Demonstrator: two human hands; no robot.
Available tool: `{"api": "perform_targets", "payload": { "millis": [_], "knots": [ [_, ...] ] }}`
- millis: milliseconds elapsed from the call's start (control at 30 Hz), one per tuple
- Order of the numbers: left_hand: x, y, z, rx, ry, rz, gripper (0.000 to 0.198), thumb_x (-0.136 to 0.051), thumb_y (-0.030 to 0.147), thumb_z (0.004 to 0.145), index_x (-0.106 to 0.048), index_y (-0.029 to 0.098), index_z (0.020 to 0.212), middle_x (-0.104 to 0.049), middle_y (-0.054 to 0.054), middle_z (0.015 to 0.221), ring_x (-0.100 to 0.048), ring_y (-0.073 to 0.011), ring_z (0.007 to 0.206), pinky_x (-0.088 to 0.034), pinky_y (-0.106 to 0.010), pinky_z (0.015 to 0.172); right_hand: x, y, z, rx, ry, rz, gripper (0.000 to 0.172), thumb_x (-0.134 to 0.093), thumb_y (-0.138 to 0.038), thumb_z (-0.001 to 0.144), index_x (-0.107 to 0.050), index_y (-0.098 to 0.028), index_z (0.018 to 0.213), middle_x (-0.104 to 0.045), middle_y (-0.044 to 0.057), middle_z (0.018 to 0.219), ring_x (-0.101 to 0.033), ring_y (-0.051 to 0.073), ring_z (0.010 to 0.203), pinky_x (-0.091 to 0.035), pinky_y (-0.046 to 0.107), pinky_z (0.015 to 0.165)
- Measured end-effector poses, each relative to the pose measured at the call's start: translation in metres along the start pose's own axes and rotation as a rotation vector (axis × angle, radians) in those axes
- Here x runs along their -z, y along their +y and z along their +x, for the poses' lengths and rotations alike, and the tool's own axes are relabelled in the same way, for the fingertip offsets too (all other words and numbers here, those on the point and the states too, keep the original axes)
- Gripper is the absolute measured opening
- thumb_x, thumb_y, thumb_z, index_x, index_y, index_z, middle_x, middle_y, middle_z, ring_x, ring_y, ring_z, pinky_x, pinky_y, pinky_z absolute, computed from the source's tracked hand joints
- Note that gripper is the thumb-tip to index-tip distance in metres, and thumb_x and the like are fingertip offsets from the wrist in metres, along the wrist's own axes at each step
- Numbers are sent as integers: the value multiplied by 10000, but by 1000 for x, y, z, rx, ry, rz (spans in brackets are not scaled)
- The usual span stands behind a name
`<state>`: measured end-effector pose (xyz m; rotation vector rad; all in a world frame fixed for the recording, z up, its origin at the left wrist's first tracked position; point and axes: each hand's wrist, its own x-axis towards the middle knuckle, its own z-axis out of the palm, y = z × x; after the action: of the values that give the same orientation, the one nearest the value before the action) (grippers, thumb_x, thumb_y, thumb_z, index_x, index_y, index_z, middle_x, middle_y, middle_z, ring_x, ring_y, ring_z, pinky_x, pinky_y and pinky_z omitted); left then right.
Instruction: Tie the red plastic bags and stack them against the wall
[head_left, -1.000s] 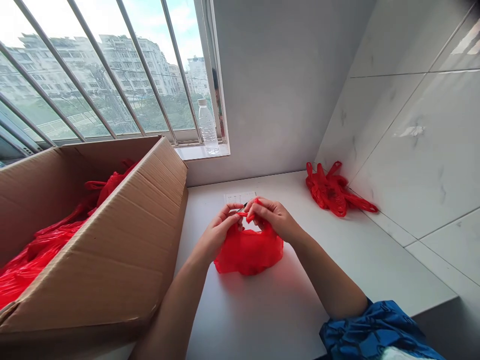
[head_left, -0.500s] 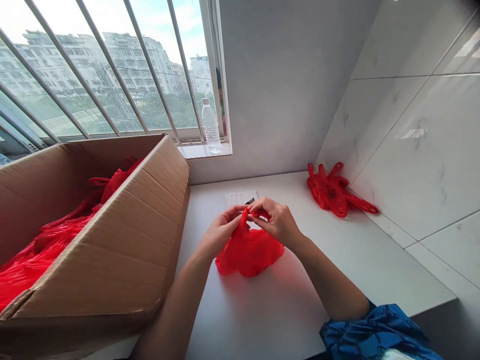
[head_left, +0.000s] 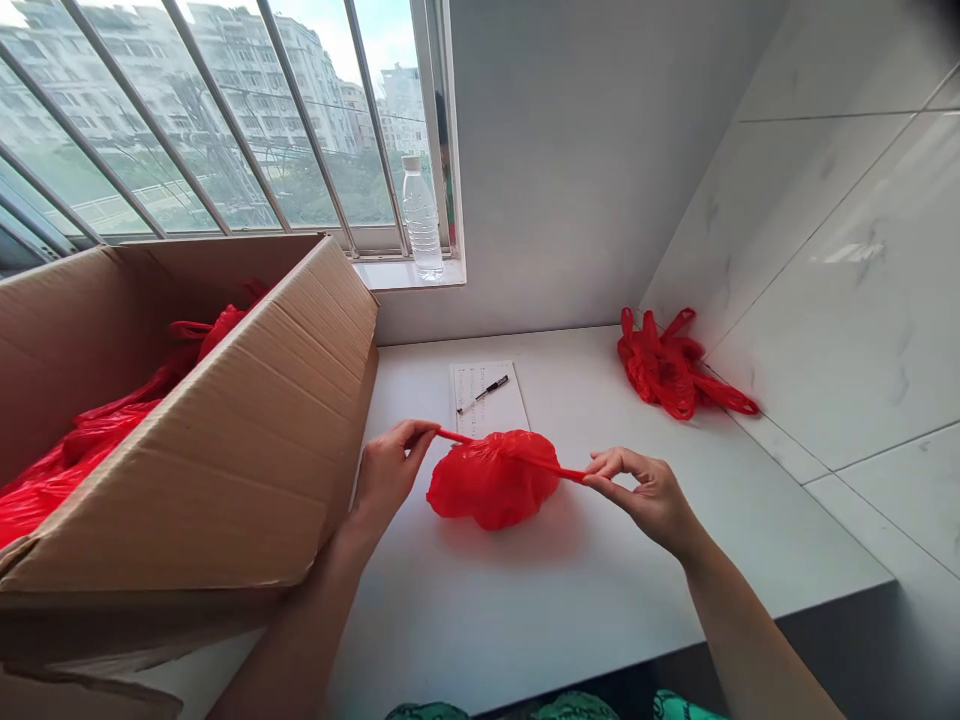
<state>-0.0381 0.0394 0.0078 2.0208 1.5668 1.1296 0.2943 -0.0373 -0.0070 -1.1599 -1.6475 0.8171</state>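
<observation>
A bunched red plastic bag (head_left: 491, 478) lies on the white counter (head_left: 570, 590) in front of me. My left hand (head_left: 388, 472) pinches one of its thin handles, stretched out to the left. On the other side my right hand (head_left: 651, 495) pinches the second handle, drawn taut to the right. Both handles cross over the top of the bag. The hands are wide apart with the bag between them.
A large open cardboard box (head_left: 217, 440) with red bags (head_left: 90, 440) inside fills the left. A sheet of paper (head_left: 489, 400) with a pen (head_left: 484, 393) lies behind the bag. Tied red bags (head_left: 671, 368) rest by the tiled wall. A water bottle (head_left: 420, 215) stands on the sill.
My hands were together above the bag, working its handles. They have now moved apart, left and right, pulling the handles taut over the bag.
</observation>
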Motion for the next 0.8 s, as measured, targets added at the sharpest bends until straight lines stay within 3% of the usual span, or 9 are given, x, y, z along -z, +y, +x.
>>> {"api": "perform_targets", "payload": {
  "millis": [67, 133, 233, 300, 400, 500, 633, 800],
  "knots": [
    [-3, -17, -11, 73, 10, -18, 271, -555, 438, 921, -703, 219, 978, -733, -24, 914, -679, -173, 787, -507, -278, 717, 7, 11, -12, -142, -108, 32, 264, -668, -425, 875, -614, -211, 731, -719, 32, 817, -689, 212, 853, -518, 428, 949],
    [-6, -28, -21, 172, 3, -87, 384, -538, 484, 925, -625, 223, 1193, -727, -36, 968, -695, -186, 829, -521, -285, 712, 14, 19, -17, -244, -189, 62, 290, -599, -473, 911, -633, -204, 808, -727, 67, 952, -684, 228, 927, -541, 412, 902],
    [-6, -35, -30, 281, -85, -119, 600, -481, 572, 928, -442, 219, 1411, -679, -79, 1150, -683, -219, 965, -540, -328, 769, 20, 26, -13, -267, -105, -44, 333, -539, -503, 937, -638, -228, 1097, -671, 99, 1207, -644, 250, 1097, -514, 449, 969],
    [-7, -31, -33, 277, -186, -44, 584, -410, 597, 946, -482, 219, 1385, -611, -100, 1283, -620, -250, 1126, -516, -391, 904, 16, 27, -5, -192, -48, -243, 481, -596, -505, 900, -542, -267, 1314, -562, 103, 1388, -553, 276, 1252, -455, 494, 1050],
    [-15, -11, -33, 139, -326, 74, 502, -357, 569, 975, -593, 226, 1256, -569, -99, 1330, -532, -275, 1237, -439, -462, 1031, -6, 23, 13, 58, -197, -467, 800, -671, -513, 838, -313, -276, 1514, -326, 111, 1580, -343, 297, 1435, -339, 534, 1147],
    [-31, 15, -32, -98, -396, 140, 443, -431, 530, 967, -590, 222, 1244, -569, -109, 1328, -527, -281, 1229, -405, -484, 1066, -39, 15, 35, 315, -352, -531, 995, -675, -572, 810, -141, -221, 1573, -236, 144, 1614, -238, 297, 1485, -218, 554, 1200],
    [-52, 22, -36, -330, -359, 277, 460, -449, 436, 983, -480, 192, 1372, -499, -127, 1442, -422, -275, 1367, -234, -522, 1188, -75, 18, 54, 393, -388, -533, 979, -582, -636, 852, -123, -164, 1576, -283, 163, 1594, -241, 295, 1486, -226, 549, 1198],
    [-68, -10, -49, -388, -306, 410, 536, -428, 367, 986, -387, 129, 1465, -449, -149, 1497, -343, -281, 1432, -230, -502, 1200, -96, 43, 50, 374, -342, -596, 835, -466, -643, 914, -244, -158, 1556, -335, 133, 1578, -255, 312, 1477, -231, 551, 1200]
  ]
}}
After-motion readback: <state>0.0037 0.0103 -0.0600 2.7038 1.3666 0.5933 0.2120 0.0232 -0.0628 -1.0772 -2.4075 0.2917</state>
